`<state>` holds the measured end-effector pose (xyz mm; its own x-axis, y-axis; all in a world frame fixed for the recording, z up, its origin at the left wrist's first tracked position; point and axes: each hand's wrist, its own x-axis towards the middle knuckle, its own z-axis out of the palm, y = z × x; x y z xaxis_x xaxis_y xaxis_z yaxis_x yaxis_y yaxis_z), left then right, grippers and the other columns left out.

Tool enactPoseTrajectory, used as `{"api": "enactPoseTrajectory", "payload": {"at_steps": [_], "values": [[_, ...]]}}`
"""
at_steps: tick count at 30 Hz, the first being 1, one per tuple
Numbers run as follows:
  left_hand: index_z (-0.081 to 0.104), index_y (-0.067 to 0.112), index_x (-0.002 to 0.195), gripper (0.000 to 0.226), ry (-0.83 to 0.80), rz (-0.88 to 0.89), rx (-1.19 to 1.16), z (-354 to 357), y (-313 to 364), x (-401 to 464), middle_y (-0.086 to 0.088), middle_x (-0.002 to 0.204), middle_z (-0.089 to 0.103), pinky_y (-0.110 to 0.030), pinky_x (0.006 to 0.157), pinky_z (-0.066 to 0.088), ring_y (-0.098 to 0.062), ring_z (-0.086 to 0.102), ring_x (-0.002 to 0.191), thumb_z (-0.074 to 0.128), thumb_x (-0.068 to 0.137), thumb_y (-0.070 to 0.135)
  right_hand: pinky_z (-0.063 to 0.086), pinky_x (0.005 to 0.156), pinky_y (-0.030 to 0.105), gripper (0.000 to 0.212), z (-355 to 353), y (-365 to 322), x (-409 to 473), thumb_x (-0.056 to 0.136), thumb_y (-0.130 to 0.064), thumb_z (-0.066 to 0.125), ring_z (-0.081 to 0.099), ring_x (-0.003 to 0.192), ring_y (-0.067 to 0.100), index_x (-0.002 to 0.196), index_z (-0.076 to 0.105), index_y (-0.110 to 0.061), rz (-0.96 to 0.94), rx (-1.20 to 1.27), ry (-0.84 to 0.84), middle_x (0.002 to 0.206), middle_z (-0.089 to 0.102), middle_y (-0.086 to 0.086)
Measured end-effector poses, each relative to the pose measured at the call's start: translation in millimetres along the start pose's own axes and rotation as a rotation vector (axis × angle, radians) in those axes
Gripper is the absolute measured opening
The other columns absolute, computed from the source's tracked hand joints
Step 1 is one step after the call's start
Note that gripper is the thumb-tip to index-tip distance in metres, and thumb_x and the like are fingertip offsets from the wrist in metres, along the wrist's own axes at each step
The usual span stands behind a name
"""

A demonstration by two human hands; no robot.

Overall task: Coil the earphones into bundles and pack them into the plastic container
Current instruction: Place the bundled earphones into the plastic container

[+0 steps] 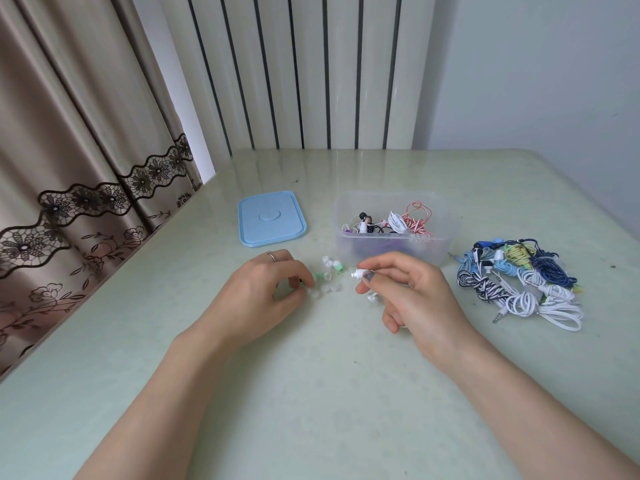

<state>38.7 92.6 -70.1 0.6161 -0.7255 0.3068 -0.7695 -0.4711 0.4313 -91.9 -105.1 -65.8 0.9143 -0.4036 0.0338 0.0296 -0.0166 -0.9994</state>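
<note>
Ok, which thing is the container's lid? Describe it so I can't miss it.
Start at the clear plastic container in the middle of the table. Look to its left, towards the curtain: the lid lies flat there. It is the only pale blue, rounded rectangular piece, apart from the earphones.

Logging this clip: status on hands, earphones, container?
Right hand pinches white earbud; left hand fingers loose ear tips. Container open, partly filled; pile waits beside it. Nothing blocking.
</note>
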Motion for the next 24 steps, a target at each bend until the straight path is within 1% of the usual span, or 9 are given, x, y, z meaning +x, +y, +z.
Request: {"api": "enactPoseTrajectory", "payload": {"at_steps": [3,7,9,12,14,16,19,22,24], "values": [[0.07,0.032,0.092,0.018,0.0,0.006,-0.01,1,2,0,0.016,0.088,0.06,-0.009,0.067,0.037,0.002,0.053,0.085,0.069,0.09,0.014,0.035,0.047,0.028,0.012,-1,0,0,0.093,-0.008,0.061,0.034,0.038,0.015,0.094,0.071,-0.015,0.0,-0.01,-0.008,0.083,0.074,0.008],[0.065,0.031,0.09,0.017,0.048,-0.009,-0.083,1,10,-1,0.014,0.089,0.062,-0.016,0.065,0.039,-0.011,0.053,0.081,0.065,0.093,0.014,0.035,0.048,0.029,0.011,-1,-1,-1,0.093,-0.008,0.061,0.032,0.038,0.016,0.095,0.071,-0.013,-0.008,0.001,-0.018,0.085,0.075,0.008],[0.063,0.027,0.09,0.016,0.07,-0.015,-0.173,4,20,-1,0.012,0.085,0.064,-0.014,0.064,0.038,-0.014,0.054,0.078,0.063,0.095,0.012,0.035,0.049,0.03,0.009,-1,-2,-1,0.093,-0.009,0.062,0.033,0.039,0.017,0.095,0.07,-0.012,-0.015,-0.005,-0.028,0.086,0.075,0.007],[0.06,0.02,0.092,0.013,0.078,-0.032,-0.342,11,35,-1,0.01,0.086,0.07,-0.012,0.063,0.037,-0.014,0.054,0.073,0.062,0.097,0.009,0.036,0.049,0.03,0.006,1,-2,-2,0.092,-0.011,0.063,0.033,0.039,0.016,0.095,0.069,-0.011,-0.026,-0.016,-0.04,0.086,0.076,0.006],[0.058,0.019,0.091,0.013,0.081,-0.041,-0.425,16,41,0,0.007,0.083,0.069,-0.013,0.061,0.036,-0.01,0.048,0.066,0.062,0.097,0.009,0.037,0.048,0.029,0.005,1,-2,-2,0.092,-0.01,0.064,0.034,0.039,0.016,0.096,0.068,-0.009,-0.029,-0.019,-0.041,0.086,0.076,0.006],[0.059,0.021,0.09,0.013,0.08,-0.045,-0.495,20,42,1,0.003,0.081,0.066,-0.018,0.061,0.036,-0.009,0.045,0.065,0.064,0.098,0.01,0.037,0.046,0.027,0.005,2,-2,-3,0.093,-0.01,0.064,0.035,0.039,0.016,0.096,0.067,-0.008,-0.038,-0.023,-0.043,0.085,0.076,0.006],[0.061,0.021,0.092,0.01,0.062,-0.044,-0.561,21,42,3,0.009,0.083,0.068,-0.025,0.062,0.038,-0.014,0.045,0.067,0.065,0.098,0.014,0.037,0.046,0.027,0.004,2,-3,-3,0.093,-0.011,0.065,0.036,0.04,0.017,0.095,0.067,-0.008,-0.062,-0.039,-0.047,0.084,0.076,0.006],[0.062,0.021,0.093,0.011,0.051,-0.028,-0.573,21,44,3,0.02,0.082,0.066,-0.025,0.063,0.039,-0.017,0.046,0.067,0.065,0.098,0.012,0.038,0.046,0.027,0.004,2,-3,-4,0.093,-0.011,0.065,0.036,0.04,0.017,0.094,0.066,-0.007,-0.074,-0.042,-0.046,0.085,0.076,0.006],[0.062,0.02,0.094,0.011,0.044,-0.018,-0.567,21,44,3,0.02,0.084,0.068,-0.025,0.062,0.039,-0.023,0.047,0.067,0.066,0.098,0.01,0.038,0.045,0.028,0.004,2,-4,-4,0.093,-0.01,0.064,0.037,0.04,0.017,0.094,0.065,-0.007,-0.077,-0.044,-0.041,0.086,0.076,0.006]]}}
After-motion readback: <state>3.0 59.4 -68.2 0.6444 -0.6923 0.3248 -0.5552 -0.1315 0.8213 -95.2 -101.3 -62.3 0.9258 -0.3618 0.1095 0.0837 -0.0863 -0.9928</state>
